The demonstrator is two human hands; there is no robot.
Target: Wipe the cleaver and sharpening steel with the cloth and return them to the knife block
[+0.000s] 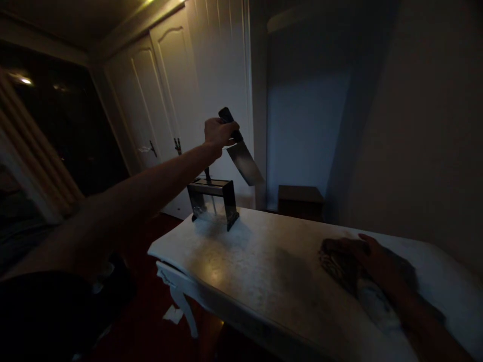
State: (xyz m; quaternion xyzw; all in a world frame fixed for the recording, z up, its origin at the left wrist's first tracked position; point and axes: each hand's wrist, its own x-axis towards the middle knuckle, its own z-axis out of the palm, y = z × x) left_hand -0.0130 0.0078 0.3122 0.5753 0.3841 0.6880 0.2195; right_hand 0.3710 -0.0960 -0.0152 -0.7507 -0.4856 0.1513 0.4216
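Note:
Raised over the far left of the table, my left hand [219,131] grips a cleaver [244,163] by its black handle, the wide blade slanting down to the right. Just below it stands a knife block [210,190] with dark sides and a see-through front; another black handle sticks up from its top. At the right, my right hand [368,252] is closed on a dark patterned cloth [335,264] that lies bunched on the table. Dim light hides most of those fingers. A pale bundle or cloth [375,299] lies under my right wrist.
The white table [264,271] has curved legs and a shiny top. Behind it are white wardrobe doors [181,75] and a low dark box-shaped piece of furniture [301,197]. A piece of white paper [173,314] lies on the red floor. A curtain [37,146] hangs at the left.

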